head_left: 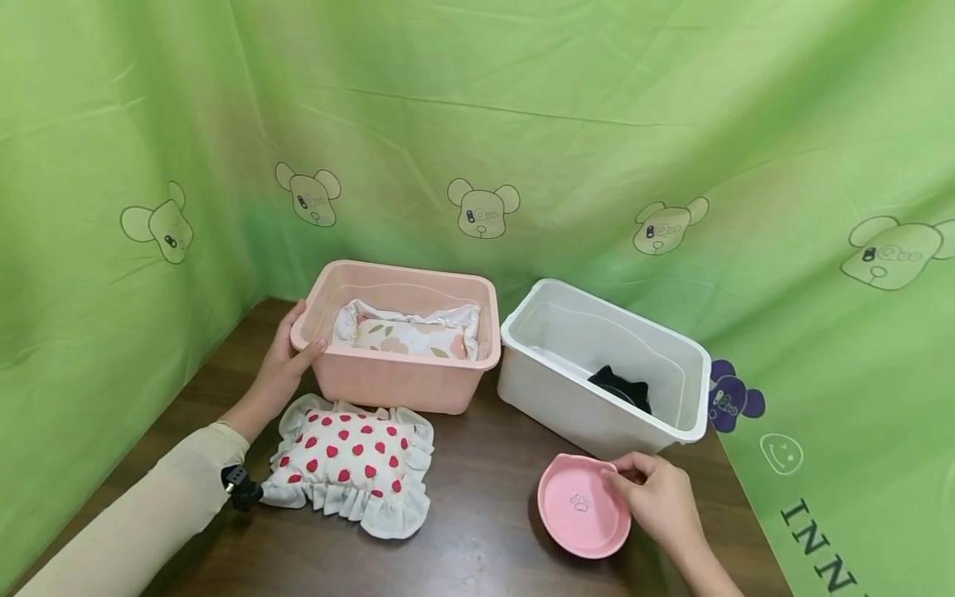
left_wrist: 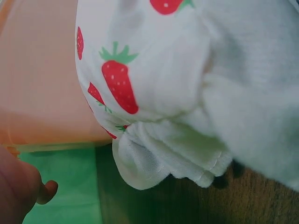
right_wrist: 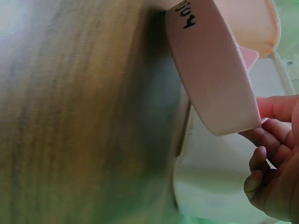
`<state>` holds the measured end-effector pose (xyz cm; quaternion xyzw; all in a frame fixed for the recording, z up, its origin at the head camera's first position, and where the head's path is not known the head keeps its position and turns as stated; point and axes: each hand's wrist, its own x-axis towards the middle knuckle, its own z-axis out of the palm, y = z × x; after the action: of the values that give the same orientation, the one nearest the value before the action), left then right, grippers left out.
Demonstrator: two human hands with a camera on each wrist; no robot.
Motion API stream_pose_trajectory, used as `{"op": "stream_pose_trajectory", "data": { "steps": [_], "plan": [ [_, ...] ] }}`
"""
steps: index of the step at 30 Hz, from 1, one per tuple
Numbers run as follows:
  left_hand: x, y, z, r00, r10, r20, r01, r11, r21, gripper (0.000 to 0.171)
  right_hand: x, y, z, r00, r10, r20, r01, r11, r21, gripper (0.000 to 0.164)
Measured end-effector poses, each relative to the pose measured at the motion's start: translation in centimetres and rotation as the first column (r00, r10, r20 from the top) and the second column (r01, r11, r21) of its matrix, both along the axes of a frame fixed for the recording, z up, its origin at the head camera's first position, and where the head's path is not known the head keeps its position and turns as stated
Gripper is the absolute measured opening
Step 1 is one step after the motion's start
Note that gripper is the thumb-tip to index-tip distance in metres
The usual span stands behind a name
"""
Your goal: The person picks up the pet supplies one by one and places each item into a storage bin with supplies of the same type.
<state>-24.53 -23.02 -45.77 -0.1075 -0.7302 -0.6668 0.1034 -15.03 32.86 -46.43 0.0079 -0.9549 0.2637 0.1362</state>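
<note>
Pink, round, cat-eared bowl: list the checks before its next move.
1. Right hand pinching the pink bowl's rim: ok.
2. Bowl empty: ok.
3. White rectangular plastic bin open above: ok.
4. Left hand gripping the pink rectangular plastic bin: ok.
5. Brown wooden table clear before the pink bin: not ok; white strawberry-print fabric cushion lies there.
6. Black cat-eared object's full shape: cannot tell; the white bin's wall hides part.

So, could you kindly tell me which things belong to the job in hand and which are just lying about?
Seemingly part of the job:
pink bowl, pinched by the right hand
pink bin, its corner held by the left hand
probably also the strawberry cushion, floral cushion, white bin and black cat-eared object

Just surroundings:
wooden table
green curtain
</note>
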Motion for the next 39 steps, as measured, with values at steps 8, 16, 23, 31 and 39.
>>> {"op": "stream_pose_trajectory", "data": {
  "steps": [8, 16, 23, 31, 39],
  "plan": [
    [0.2, 0.1, 0.0, 1.0, 0.009, 0.009, -0.009, 1.0, 0.006, 0.078, 0.6, -0.8, 2.3, 0.977, 0.094, -0.189, -0.075, 0.991, 0.108, 0.017],
    [0.0, 0.3, 0.0, 1.0, 0.009, 0.012, -0.009, 1.0, 0.017, 0.078, 0.5, -1.6, 4.9, 0.903, 0.261, -0.342, -0.173, 0.948, 0.269, 0.021],
    [0.3, 0.3, 0.0, 1.0, 0.018, 0.02, -0.019, 0.999, 0.027, 0.077, -0.4, -1.8, 6.7, 0.78, 0.457, -0.429, -0.249, 0.854, 0.457, 0.014],
    [0.2, 0.4, 0.0, 1.0, 0.018, 0.002, -0.018, 0.999, 0.029, 0.078, -1.2, -2.1, 8.7, 0.733, 0.532, -0.424, -0.284, 0.806, 0.519, 0.011],
    [0.2, 0.4, -0.1, 1.0, 0.019, -0.002, -0.019, 0.999, 0.049, 0.078, -2.0, -2.7, 11.2, 0.682, 0.591, -0.431, -0.314, 0.768, 0.558, 0.008]
  ]
}}
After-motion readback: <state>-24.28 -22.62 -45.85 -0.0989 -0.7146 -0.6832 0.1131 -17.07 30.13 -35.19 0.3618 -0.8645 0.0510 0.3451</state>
